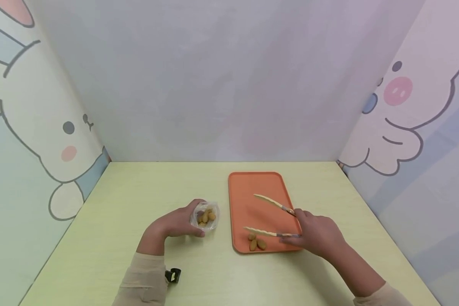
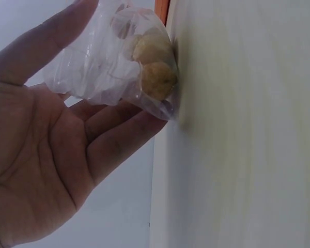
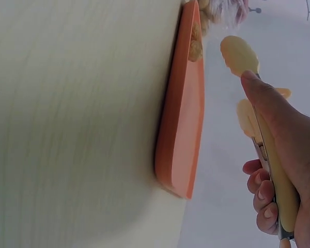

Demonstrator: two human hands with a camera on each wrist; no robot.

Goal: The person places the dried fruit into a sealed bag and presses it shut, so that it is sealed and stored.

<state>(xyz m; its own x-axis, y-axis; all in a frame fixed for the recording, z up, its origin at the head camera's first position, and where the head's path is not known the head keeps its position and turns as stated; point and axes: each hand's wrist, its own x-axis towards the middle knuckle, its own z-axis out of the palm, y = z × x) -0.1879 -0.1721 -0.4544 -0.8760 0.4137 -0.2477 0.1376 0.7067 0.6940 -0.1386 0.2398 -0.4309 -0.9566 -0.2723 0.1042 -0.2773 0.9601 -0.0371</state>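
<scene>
So, bunny wall: cartoon rabbit print, well off to the left of the left fingers.
Black clip-like bit: pokes out beside the tan sleeve, closer to the body than the left fingers.
Left hand: thumb and fingers curled round a bag, gripping it from its left side.
Clear bag: between left thumb and fingers, mouth up, several brown oval pieces inside. Can't tell if its bottom touches the table.
Orange tray: flat on the pale table, just right of the left fingertips.
Loose pieces: three bunched in the tray's near left corner, left of the right fingers.
Tongs: sticking out leftward from the right fingers above the tray, arms well apart.
Right hand: thumb along one tong arm, fingers curled on the other.
Snout-faced cartoon: on the wall, well right of the right fingers.
</scene>
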